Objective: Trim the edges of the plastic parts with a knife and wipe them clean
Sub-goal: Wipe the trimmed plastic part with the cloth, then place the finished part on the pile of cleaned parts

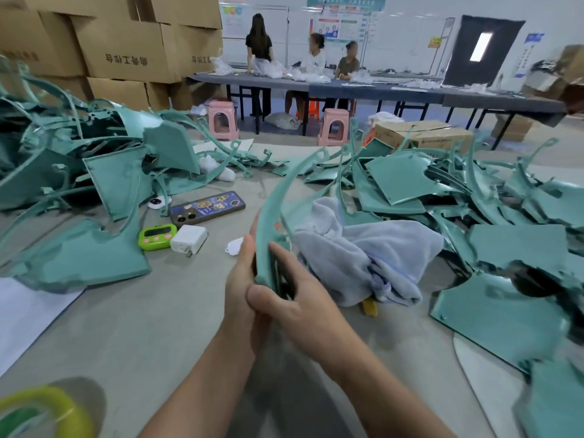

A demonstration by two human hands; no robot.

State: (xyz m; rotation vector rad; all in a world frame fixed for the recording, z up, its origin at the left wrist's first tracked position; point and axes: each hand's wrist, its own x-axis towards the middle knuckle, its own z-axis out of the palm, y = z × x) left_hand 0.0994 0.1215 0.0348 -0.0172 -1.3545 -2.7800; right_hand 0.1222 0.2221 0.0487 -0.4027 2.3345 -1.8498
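Centrally: left hand [243, 289] and right hand [294, 298] both closed around base of curved teal plastic strip [271, 210] — just left of grey cloth [363, 254]; teal part piles [474, 197] beyond cloth.

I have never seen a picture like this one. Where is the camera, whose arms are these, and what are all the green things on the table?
There is no machine here. The camera sits on a person's head and looks forward and down, so the two bare arms at the bottom are that person's own.

The left hand and the right hand together grip the lower end of one long curved teal plastic part, which rises away from them. Something dark lies under the right hand; it may be the knife, but I cannot tell.

On the grey table lie piles of similar teal parts, left and right. Beside the hands is a crumpled pale cloth. To the left lie a phone, a small green timer and a white charger.

Behind, other people work at a long table.
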